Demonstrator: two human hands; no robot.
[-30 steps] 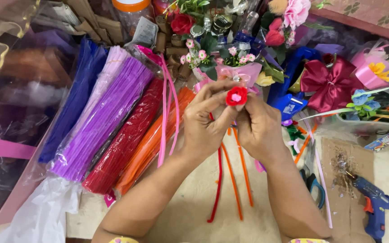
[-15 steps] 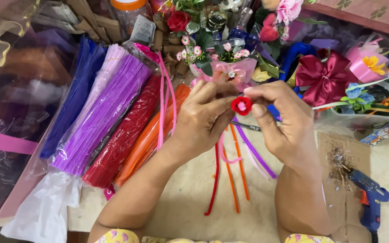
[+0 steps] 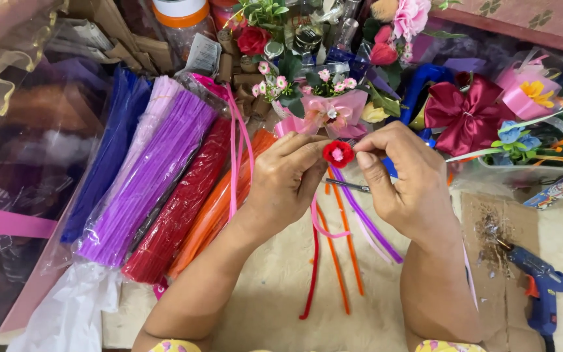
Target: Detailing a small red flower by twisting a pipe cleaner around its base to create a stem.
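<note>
Between both hands' fingers [image 3: 307, 151]: small red flower [image 3: 338, 154].

Your hands have shifted up and slightly right over the second. The red coil [image 3: 338, 154] between your fingertips, plain red a second ago, now shows a pink center facing up. Your right hand [image 3: 406, 179] has rolled over, back now upward, thumb beside the coil. Your left hand [image 3: 288, 179] has turned, fingers pinching from the left.
</note>
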